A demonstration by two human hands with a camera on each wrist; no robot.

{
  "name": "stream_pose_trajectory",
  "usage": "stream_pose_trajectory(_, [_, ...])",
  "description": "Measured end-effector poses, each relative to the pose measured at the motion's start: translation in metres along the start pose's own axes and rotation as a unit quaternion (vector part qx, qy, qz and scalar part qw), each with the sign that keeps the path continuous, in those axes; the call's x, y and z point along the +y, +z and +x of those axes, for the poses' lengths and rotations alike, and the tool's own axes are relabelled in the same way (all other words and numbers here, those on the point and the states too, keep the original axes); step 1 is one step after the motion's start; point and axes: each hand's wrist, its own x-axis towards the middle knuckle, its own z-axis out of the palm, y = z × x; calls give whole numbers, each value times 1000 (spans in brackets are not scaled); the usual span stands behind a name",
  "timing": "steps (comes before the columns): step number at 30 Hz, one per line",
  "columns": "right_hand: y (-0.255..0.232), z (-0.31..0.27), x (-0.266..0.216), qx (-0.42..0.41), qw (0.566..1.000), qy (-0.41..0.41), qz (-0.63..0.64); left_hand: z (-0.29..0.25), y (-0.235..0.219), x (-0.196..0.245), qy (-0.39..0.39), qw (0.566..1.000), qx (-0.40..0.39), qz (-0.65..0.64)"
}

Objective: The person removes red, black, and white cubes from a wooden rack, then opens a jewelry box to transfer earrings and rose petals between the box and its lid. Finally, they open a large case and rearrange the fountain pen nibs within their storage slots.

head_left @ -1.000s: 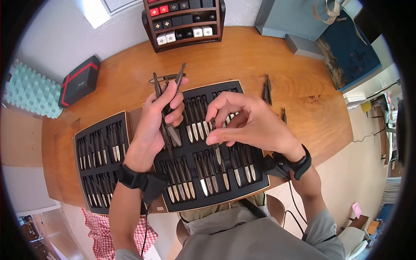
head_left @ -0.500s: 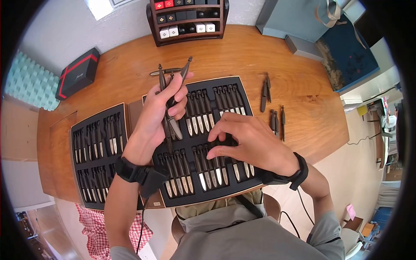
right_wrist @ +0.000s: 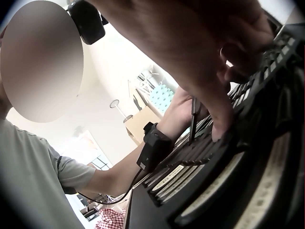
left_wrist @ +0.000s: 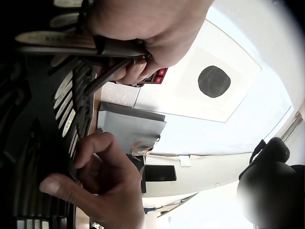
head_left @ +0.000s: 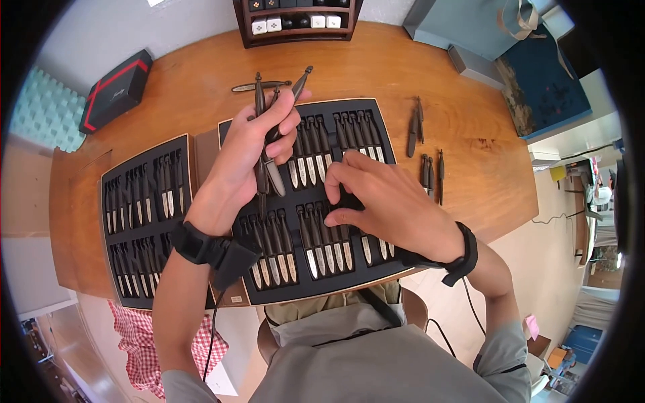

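Observation:
My left hand (head_left: 259, 138) grips several slim dark sticks (head_left: 259, 101) with knobbed tops and pale, blade-like lower ends. They fan out above its thumb and point down below the palm. A black tray (head_left: 306, 282) with a light rim lies underneath, holding rows of the same sticks in slots. Over its middle, my right hand (head_left: 386, 201) has thumb and forefinger bent but apart, the tips right at the knobbed ends of the lower middle group (head_left: 329, 258). Nothing shows between those fingertips in the left wrist view, where the right hand (left_wrist: 105, 181) hovers low over the rows.
A second filled tray (head_left: 144, 228) joins on the left. Loose sticks lie right of the trays (head_left: 416, 127) and behind them (head_left: 259, 86). A black box with red ribbon (head_left: 117, 91), a wooden rack (head_left: 299, 30) and a grey-blue bag (head_left: 544, 87) stand farther back.
The stick pinched by my right hand a second ago now lies in the lower middle group, and the fingers have parted. My left hand keeps its bundle. The head view has shifted.

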Motion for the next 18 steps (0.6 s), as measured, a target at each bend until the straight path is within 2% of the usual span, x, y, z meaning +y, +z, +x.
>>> stream_pose_trajectory(4, [2, 2, 7, 25, 1000, -9, -13, -2, 3, 0, 0, 1000, -5, 2])
stream_pose_trajectory(7, [-7, 12, 12, 102, 984, 77, 122, -5, 6, 2, -21, 999, -21, 12])
stream_pose_trajectory(9, [-3, 23, 37, 200, 951, 40, 233, -8, 11, 6, -48, 997, -52, 44])
stream_pose_trajectory(10, [-7, 28, 39, 201, 950, 43, 233, -9, 14, 7, -51, 996, -54, 43])
stream_pose_trajectory(12, [-15, 38, 40, 222, 928, -10, 300, -11, 18, 8, -73, 991, -77, 78])
stream_pose_trajectory(13, [-16, 42, 45, 206, 921, -31, 330, -10, 17, 5, -69, 990, -88, 79])
stream_pose_trajectory(18, [-15, 50, 49, 222, 888, -64, 398, -11, 14, 3, -71, 991, -96, 65])
